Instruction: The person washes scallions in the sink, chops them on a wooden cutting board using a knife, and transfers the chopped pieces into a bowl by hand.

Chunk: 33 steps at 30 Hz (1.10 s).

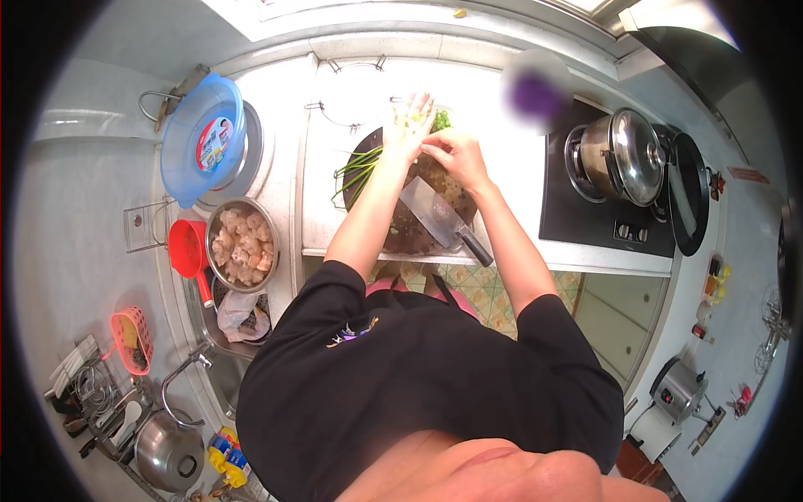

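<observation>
My left hand [407, 125] is turned palm up with its fingers spread, and small pale and green pieces lie on it. Close beside it, my right hand [456, 157] has its fingers pinched near the left wrist; what they hold, if anything, is too small to name. Both hands are over the far part of a round dark cutting board [418, 235]. A cleaver [434, 212] lies flat on the board, its black handle past the near right edge. Long green onions [358, 174] rest at the board's left. Chopped greens [441, 120] show just beyond the hands.
At left are a metal bowl of raw meat pieces [243, 245], a blue basin [203, 140], a red strainer [187, 248] and the sink. On the right, a lidded pot [623, 157] stands on the black stove [569, 219], with a dark pan [687, 197] beside it.
</observation>
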Tool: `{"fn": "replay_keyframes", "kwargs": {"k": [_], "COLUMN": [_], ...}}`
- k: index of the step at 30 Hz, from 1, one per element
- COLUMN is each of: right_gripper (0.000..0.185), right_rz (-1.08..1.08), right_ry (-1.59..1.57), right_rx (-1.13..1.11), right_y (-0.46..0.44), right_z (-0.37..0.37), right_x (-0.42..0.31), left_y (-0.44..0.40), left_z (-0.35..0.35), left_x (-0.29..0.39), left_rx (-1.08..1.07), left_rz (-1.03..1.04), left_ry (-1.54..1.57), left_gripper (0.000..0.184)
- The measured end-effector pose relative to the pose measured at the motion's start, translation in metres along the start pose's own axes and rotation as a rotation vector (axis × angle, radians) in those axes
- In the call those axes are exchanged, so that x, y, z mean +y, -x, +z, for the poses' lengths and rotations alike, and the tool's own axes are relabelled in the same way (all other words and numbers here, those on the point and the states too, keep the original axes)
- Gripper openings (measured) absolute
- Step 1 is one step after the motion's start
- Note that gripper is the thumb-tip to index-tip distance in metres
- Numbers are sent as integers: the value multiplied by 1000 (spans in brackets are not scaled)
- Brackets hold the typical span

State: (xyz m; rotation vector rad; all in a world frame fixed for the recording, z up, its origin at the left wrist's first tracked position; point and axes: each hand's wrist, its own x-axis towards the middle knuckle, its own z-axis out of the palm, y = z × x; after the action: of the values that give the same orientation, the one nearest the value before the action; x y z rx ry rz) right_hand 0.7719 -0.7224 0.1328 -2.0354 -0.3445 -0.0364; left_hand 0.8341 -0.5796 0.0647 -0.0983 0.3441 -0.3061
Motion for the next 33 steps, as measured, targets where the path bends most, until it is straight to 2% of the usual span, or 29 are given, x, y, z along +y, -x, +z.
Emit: {"fn": "replay_keyframes", "kwargs": {"k": [2,3,6,8,10,11,13,14,16,17,19,20,22,27,30,32,33], "right_gripper": [20,17,15,14,16,16,17,17,17,17,19,19,18,18,17,15,15], "right_rz": [157,160,178,141,22,18,66,66,129,125,163,167,50,117,125,-9,22], "right_ry": [-97,-127,-77,-16,53,52,90,90,522,524,268,267,103,174,5,125,132], "right_rx": [124,203,137,86,100,97,286,285,10,13,184,184,202,161,122,83,77], "right_y": [-4,-8,-17,-19,-21,-22,-22,-22,-21,-25,-31,-33,-43,-45,-34,-32,-33], "right_z": [-4,-4,-12,-9,-9,-10,-11,-13,-14,-16,-18,-16,-14,-18,-16,-11,-11], "right_x": [4,9,7,15,20,22,28,33,35,32,23,20,18,26,29,30,30], "left_y": [2,4,15,13,16,17,23,26,31,32,34,36,36,38,42,42,41], "left_z": [4,5,8,2,2,5,10,13,16,17,17,16,14,14,17,13,12], "left_x": [2,3,1,3,7,7,5,5,5,5,3,2,-1,-1,0,1,2], "left_rx": [8,-2,-16,-27,-103,-105,15,15,61,56,81,84,67,53,40,24,21], "left_rz": [11,-3,-22,-23,-92,-87,-11,-9,8,8,-14,-16,-34,-43,-58,-76,-84], "left_ry": [4,-23,-119,-189,2,3,-218,-217,-281,-281,-390,-390,-466,-467,-395,-380,-387], "left_gripper": [65,65,66,67,68,68,69,69,69,69,69,69,69,67,66,67,68]}}
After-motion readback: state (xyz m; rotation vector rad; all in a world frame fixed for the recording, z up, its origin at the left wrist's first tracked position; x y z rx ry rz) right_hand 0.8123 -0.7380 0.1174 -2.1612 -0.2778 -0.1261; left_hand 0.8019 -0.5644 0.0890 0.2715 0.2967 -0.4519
